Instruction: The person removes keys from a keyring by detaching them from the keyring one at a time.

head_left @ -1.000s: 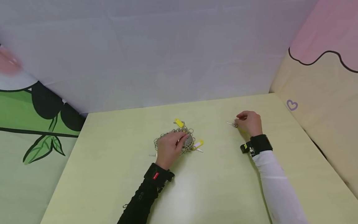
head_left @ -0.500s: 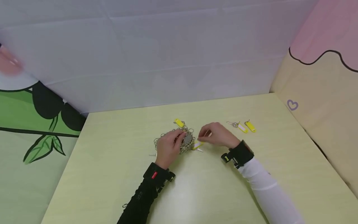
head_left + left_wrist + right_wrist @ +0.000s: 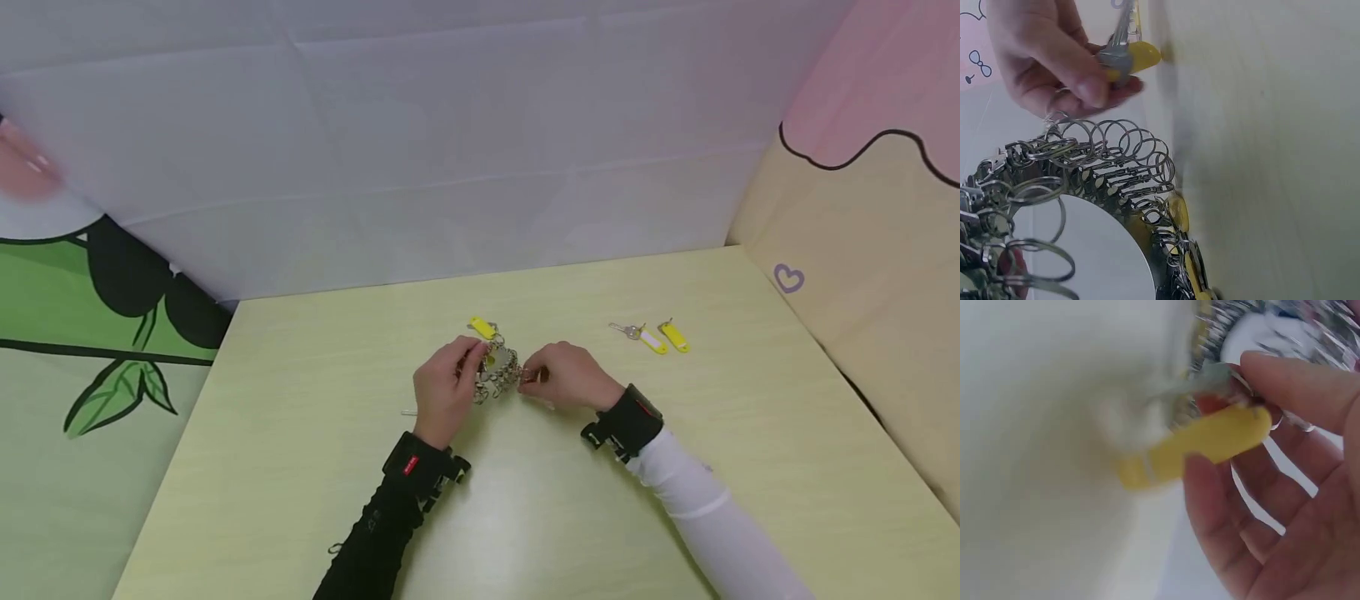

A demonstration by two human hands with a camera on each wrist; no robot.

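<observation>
A round metal plate [image 3: 1097, 244], fringed with many split rings [image 3: 1141, 140] and clips, stands tilted up from the table in my left hand [image 3: 442, 392]. Its left part is hidden behind my fingers in the head view. My right hand [image 3: 567, 377] is at the plate's right edge, pinching a ring with a key [image 3: 1207, 381] and a yellow key tag [image 3: 1204, 447] on it. The right wrist view is blurred, so I cannot tell whether that ring is still joined to the plate. More yellow tags [image 3: 1179, 212] lie along the plate's lower rim.
On the table [image 3: 300, 500], to the right, lie a key with a yellow-and-white tag [image 3: 652, 340] and another yellow tag [image 3: 675, 336]. One more yellow tag [image 3: 482, 327] lies behind the plate. Fabric walls stand at the back [image 3: 450, 167] and sides.
My right hand has left the tags at the right, come over to the plate's edge and taken hold of a tagged key there. My left hand has tilted the plate up.
</observation>
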